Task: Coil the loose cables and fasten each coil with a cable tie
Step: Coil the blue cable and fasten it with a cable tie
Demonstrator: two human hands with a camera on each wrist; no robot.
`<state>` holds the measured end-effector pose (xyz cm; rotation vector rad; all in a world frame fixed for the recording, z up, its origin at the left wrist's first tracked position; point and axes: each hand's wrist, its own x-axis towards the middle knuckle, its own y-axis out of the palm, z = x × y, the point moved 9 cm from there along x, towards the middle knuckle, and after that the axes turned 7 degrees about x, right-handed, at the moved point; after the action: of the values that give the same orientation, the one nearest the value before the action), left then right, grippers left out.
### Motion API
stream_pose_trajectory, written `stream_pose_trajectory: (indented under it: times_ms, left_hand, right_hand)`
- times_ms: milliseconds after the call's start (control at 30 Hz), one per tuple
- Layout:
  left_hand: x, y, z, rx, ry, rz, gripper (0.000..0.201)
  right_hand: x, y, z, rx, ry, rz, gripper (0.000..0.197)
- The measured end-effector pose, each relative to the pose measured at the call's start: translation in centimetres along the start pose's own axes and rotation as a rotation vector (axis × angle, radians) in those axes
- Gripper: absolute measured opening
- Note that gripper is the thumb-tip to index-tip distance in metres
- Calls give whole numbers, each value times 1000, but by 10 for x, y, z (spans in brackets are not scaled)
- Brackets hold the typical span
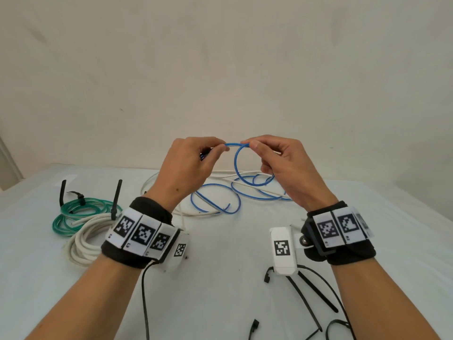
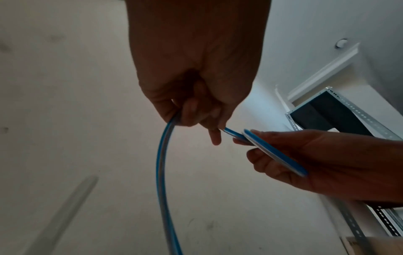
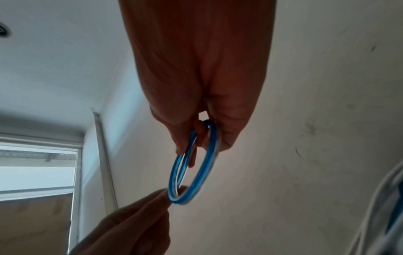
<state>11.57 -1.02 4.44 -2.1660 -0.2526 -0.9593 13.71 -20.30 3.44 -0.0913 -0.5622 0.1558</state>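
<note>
Both hands are raised above the table (image 1: pixel 220 278) — the left hand (image 1: pixel 188 165) and right hand (image 1: pixel 282 163) each pinch the blue cable (image 1: pixel 236 158) between thumb and fingertips, a small loop hanging between them.

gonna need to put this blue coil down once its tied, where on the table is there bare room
Bare table lies in front, between the white coil and the loose cable ties. The far right side, beyond the blue cable, is bare too. The left is crowded by the green coil; the middle back is tangled cable.
</note>
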Motion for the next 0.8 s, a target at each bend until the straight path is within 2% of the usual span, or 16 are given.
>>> stream_pose_trajectory:
  times_ms: [67,200,333,367,467,500,633,800]
  left_hand:
    - [-1,6,1,-62,-19,21,20]
    - [-4,21,-3,-101,-21,149,24]
    - [-8,37,11,-416,-286,357,35]
    - [-8,37,9,-409,-268,376,37]
    - [-10,39,0,-219,-78,387,44]
    - [-10,38,1,-194,-67,375,43]
    - [-6,33,4,-191,-39,301,25]
    - [-7,31,6,-177,-35,216,29]
  right_hand:
    - [-2,2,-1,33,3,-14,20]
    - [-6,12,-2,-1,4,8,18]
    - [-5,9,0,-97,-35,-44,19]
    - [-6,10,2,-124,-59,-53,19]
    - [-6,14,5,-166,-85,-50,20]
    - [-6,14,3,-167,-71,-42,20]
    - [-7,15,-10,-46,86,15,23]
    - [-15,22,-30,379,416,111,27]
